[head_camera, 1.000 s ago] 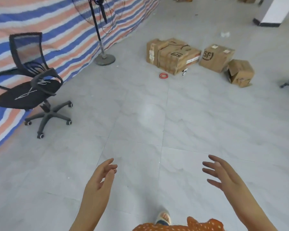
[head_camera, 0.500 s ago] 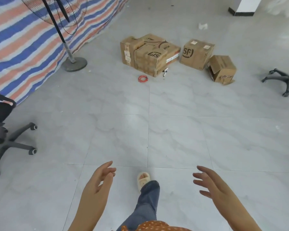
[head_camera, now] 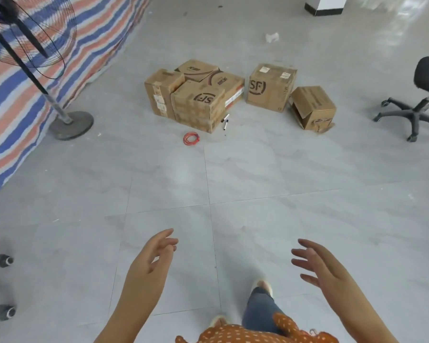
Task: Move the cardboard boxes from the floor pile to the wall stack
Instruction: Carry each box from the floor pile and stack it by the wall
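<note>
Several brown cardboard boxes lie on the grey tiled floor ahead. A tight cluster [head_camera: 196, 102] has an SF-marked box in front. To its right stands a separate SF box [head_camera: 270, 86], and a smaller tilted box [head_camera: 312, 107] with a loose flap lies further right. My left hand [head_camera: 151, 263] and my right hand [head_camera: 317, 268] hang in front of me with relaxed spread fingers, holding nothing, well short of the boxes. No wall stack is in view.
A standing fan [head_camera: 70, 122] rests by a striped tarp [head_camera: 22, 95] on the left. A red wire coil [head_camera: 191, 138] and two markers [head_camera: 225, 121] lie beside the cluster. Black office chairs stand at right [head_camera: 416, 112] and lower left [head_camera: 0, 288].
The boxes have come closer and larger in view as I walk toward them. The left chair has slid almost out of view. Both hands stay empty and spread.
</note>
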A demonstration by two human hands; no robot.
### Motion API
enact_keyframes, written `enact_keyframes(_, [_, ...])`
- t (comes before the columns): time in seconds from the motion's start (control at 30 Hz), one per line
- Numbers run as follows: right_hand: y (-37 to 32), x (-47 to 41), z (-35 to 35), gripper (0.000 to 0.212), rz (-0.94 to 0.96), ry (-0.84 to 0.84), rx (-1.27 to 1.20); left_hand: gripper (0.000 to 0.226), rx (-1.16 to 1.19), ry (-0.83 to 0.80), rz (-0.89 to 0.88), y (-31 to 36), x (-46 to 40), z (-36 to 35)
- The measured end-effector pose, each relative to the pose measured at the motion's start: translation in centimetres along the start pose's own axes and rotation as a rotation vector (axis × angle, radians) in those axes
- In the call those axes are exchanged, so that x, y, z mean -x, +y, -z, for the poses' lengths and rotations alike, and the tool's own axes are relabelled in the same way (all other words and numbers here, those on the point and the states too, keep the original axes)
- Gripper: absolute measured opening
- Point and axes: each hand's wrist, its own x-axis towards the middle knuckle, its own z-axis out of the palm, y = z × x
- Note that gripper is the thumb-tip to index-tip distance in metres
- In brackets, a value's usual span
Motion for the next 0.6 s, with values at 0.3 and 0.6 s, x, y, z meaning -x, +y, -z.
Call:
enact_keyframes(0.3, [-5.9, -18.0, 0.0, 0.025, -0.033, -0.015, -0.013, 0.034, -0.007, 0.098, 0.105, 3.5, -16.4, -4.5])
enact_keyframes(0.6, [-16.9, -37.7, 3.3, 0.022, 0.057, -0.001, -0.003, 0.033, 0.058, 0.035, 0.033, 12.2, -33.7, -13.0])
